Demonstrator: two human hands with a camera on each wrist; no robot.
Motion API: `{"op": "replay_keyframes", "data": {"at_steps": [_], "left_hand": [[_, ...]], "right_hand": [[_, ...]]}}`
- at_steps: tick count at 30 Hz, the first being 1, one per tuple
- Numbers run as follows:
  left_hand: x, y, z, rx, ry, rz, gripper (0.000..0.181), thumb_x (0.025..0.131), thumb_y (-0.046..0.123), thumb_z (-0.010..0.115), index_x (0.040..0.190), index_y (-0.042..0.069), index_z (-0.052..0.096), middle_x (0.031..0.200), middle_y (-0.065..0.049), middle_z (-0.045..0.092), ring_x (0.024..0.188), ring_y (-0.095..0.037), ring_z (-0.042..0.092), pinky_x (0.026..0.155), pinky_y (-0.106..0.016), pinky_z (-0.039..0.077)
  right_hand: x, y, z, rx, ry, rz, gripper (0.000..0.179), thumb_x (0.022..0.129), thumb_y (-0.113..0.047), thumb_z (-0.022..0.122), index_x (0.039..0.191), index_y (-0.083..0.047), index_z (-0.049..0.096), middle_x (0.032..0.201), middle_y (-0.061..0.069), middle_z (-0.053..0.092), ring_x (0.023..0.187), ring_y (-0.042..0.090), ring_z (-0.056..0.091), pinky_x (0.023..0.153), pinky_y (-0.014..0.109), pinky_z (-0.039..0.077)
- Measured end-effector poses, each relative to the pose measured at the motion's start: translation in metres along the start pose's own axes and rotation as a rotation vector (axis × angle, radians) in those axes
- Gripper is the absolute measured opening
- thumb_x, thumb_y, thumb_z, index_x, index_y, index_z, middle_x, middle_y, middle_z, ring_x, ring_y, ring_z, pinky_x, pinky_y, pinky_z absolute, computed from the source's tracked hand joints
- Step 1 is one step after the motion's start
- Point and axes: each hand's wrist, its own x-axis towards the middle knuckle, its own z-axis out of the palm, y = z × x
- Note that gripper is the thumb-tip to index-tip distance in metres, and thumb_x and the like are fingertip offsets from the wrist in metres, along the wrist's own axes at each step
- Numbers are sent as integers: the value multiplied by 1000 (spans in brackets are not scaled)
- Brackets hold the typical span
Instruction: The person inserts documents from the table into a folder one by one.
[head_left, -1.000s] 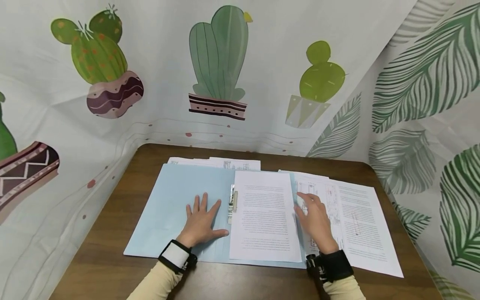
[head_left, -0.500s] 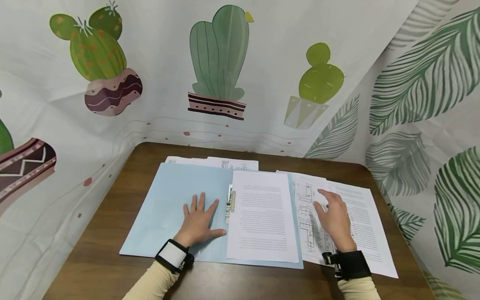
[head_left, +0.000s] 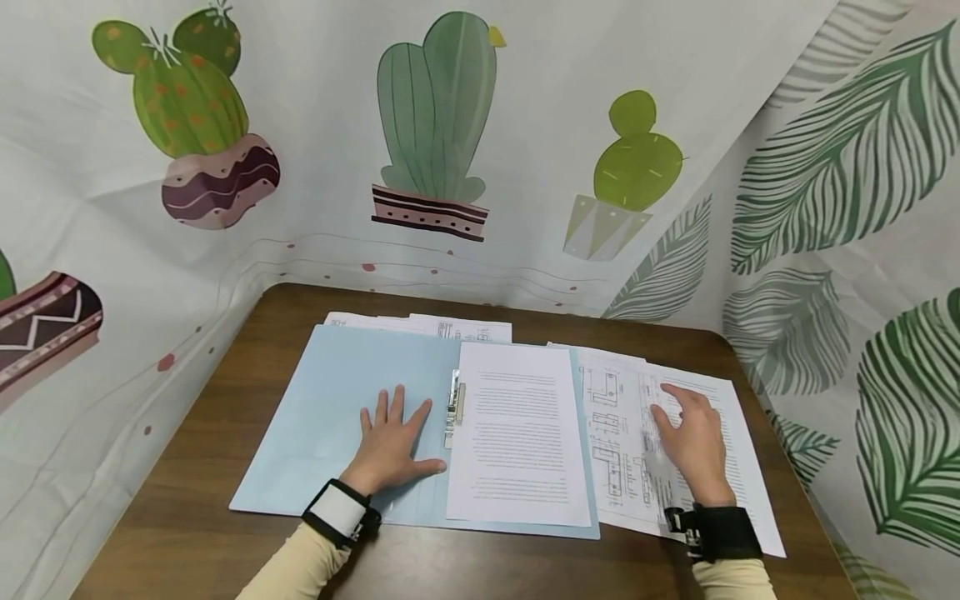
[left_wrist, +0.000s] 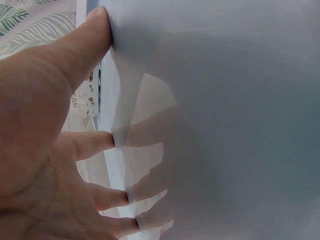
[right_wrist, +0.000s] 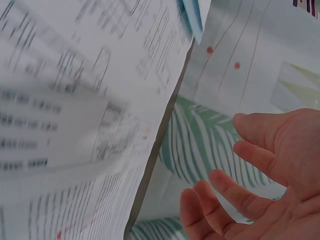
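Observation:
A light blue folder (head_left: pixel 352 375) lies spread flat on the table, its metal clip (head_left: pixel 454 408) at the spine. On its right half is a printed sheet (head_left: pixel 517 442), its edge beside the clip. My left hand (head_left: pixel 390 450) rests on the folder's left cover with fingers spread; in the left wrist view its fingertips (left_wrist: pixel 107 140) touch the glossy surface. To the right of the folder my right hand (head_left: pixel 693 437) hovers over loose papers, fingers loosely bent and holding nothing. Beneath it lie a sheet with technical drawings (head_left: pixel 611 467) and a text sheet (head_left: pixel 750 500).
More papers (head_left: pixel 420 325) stick out behind the folder's upper left edge. The brown wooden table (head_left: pixel 442 562) meets a hanging cloth (head_left: pixel 315 167) printed with cacti and leaves at the back and sides.
My right hand has moved right, from the folder's right edge to over the loose papers, uncovering the technical drawings. The left hand stays spread on the cover.

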Motion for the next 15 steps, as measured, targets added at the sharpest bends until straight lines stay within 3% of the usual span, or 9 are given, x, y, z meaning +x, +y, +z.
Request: {"op": "replay_keyframes", "data": {"at_steps": [5,9,15], "left_hand": [[1,0,1,2,1,0,101,75,59,85,153,6,48,162,-38,19,148,-62,10,109,-82,11],[1,0,1,1,2,4,101,75,60,85,153,6,48,162,-38,18,148,-62,9,109,-82,11],[1,0,0,-9,5,3,101,75,60,85,153,6,48,162,-38,19,149,-61,9,109,-82,10]], "right_hand": [[1,13,-5,-31,1,32,43,96,-12,71,136,-1,62,138,34,51,116,55,52,81,65,48],[2,25,-10,-59,-2,63,43,96,-13,70,136,-2,62,140,35,49,123,58,46,90,69,44],[1,40,-19,-85,-25,88,43,98,-14,68,138,-2,60,142,35,47,123,59,44,90,74,40]]}}
